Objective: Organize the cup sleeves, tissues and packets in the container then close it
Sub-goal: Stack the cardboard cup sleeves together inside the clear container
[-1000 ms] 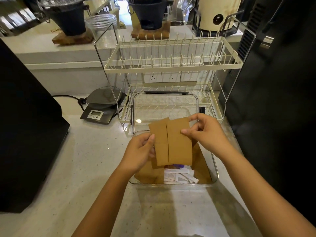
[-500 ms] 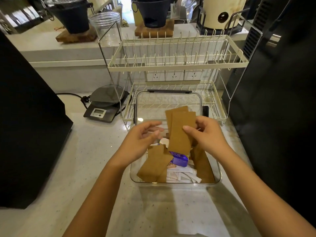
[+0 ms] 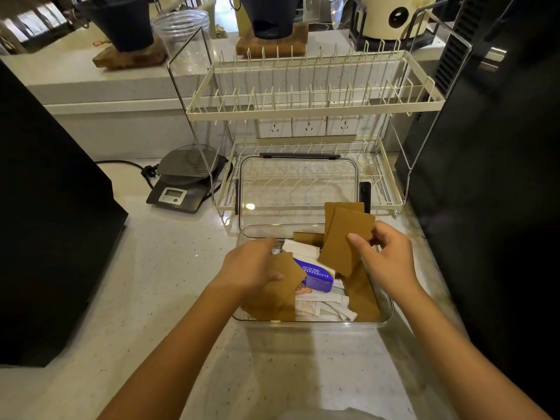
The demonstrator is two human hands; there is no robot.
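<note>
A clear plastic container (image 3: 313,324) stands on the counter with brown cup sleeves, a blue tissue pack (image 3: 315,276) and white packets (image 3: 325,309) lying loose inside. My right hand (image 3: 391,262) pinches two brown cup sleeves (image 3: 345,237) above the container's right side. My left hand (image 3: 251,265) reaches into the left side and grips another brown sleeve (image 3: 286,283) lying there. More sleeves lie along the right wall (image 3: 362,295). The clear lid (image 3: 298,189) with black clips leans on the dish rack behind the container.
A cream two-tier dish rack (image 3: 315,104) stands right behind the container. A digital scale (image 3: 185,183) with a cord sits at the back left. Large black machines flank the counter on the left (image 3: 45,207) and right (image 3: 491,177).
My right hand has carried the two sleeves to the right. My left hand has dropped into the container onto the left sleeve. The camera has moved closer.
</note>
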